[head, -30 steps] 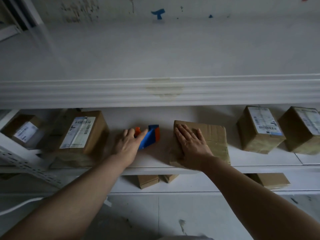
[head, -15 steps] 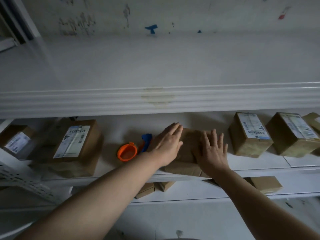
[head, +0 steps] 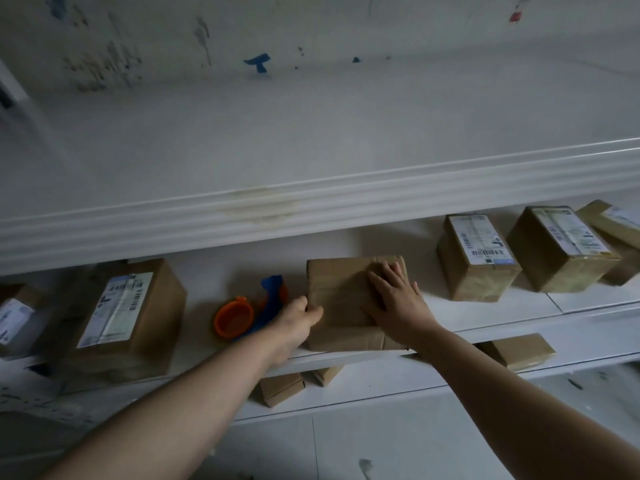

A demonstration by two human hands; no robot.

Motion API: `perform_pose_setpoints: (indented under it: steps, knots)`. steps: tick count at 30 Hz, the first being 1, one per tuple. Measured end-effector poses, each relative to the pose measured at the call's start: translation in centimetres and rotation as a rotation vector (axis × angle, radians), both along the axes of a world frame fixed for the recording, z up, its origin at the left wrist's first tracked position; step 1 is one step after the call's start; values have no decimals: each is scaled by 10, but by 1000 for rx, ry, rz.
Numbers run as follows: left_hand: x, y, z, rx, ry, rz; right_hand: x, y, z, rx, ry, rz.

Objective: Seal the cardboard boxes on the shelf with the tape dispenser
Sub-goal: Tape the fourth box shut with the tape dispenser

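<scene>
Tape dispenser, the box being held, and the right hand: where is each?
Tape dispenser [head: 235, 317]: head view, on its orange ring.
Box [head: 343, 292]: head view, on its top face.
Right hand [head: 398, 303]: head view, on the back of the hand.

- Your left arm is stretched forward, and your left hand [head: 298, 322] grips the left edge of the box [head: 337, 289], thumb on top.
- Your right hand [head: 398, 301] lies flat on its top, fingers straight and slightly spread.

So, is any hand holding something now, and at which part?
The left hand grips the plain cardboard box at its left edge, thumb on top. The right hand only lies flat on its top.
</scene>
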State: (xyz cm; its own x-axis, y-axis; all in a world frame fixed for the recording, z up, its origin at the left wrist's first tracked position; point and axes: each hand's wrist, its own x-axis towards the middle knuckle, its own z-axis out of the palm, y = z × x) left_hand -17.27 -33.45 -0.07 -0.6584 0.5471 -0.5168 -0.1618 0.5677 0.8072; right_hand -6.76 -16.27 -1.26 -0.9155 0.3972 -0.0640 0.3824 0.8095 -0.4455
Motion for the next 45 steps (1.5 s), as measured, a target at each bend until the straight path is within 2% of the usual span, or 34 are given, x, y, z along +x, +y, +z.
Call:
perform_pose_setpoints:
  steps: [2, 4, 6, 7, 10, 16, 21, 23, 26, 27, 29, 31, 34, 36, 39, 42, 45]
  knots:
    - [-13, 1, 9, -169, 68, -108, 2, 5, 3, -99, 140, -19]
    - [-17, 7, 21, -353, 361, -259, 6, 5, 3, -73, 131, -67]
    - [-9, 16, 27, -359, 615, -427, 9, 4, 1, -17, 22, -116]
    - [-4, 20, 24, -355, 692, -526, 10, 3, 0, -63, -5, -140]
    - [5, 23, 12, -411, 800, -745, 11, 1, -4, -250, 11, -175]
    - [-2, 25, 11, -514, 775, -836, 8, 7, -6, -403, 50, -242]
    - [-7, 25, 13, -480, 729, -829, 4, 3, -3, -546, 72, -284]
    - [-8, 22, 12, -417, 681, -790, 3, 6, -7, -682, 148, -292]
    - [-11, 20, 9, -282, 629, -705, 14, 5, -3, -1035, 310, -378]
    - [-12, 20, 9, -258, 617, -683, 17, 4, -2, -1088, 351, -404]
    - [-11, 20, 9, -214, 590, -597, 20, 1, -5, -1125, 425, -453]
    - [-6, 18, 6, -193, 571, -442, 19, -5, -5, -1080, 440, -515]
    - [-1, 12, -1, -165, 344, -206, 24, -9, -5, -884, 294, -594]
    - [4, 11, -2, -139, 270, -152, 26, -7, -1, -828, 228, -588]
    - [4, 5, 3, -113, 271, -115, 29, -7, 10, -892, 204, -563]
    - [-3, -9, 5, 2, 159, -19, 38, -6, 20, -992, 317, -537]
    - [-12, -23, 13, 89, 153, 39, 46, -8, 32, -1015, 404, -500]
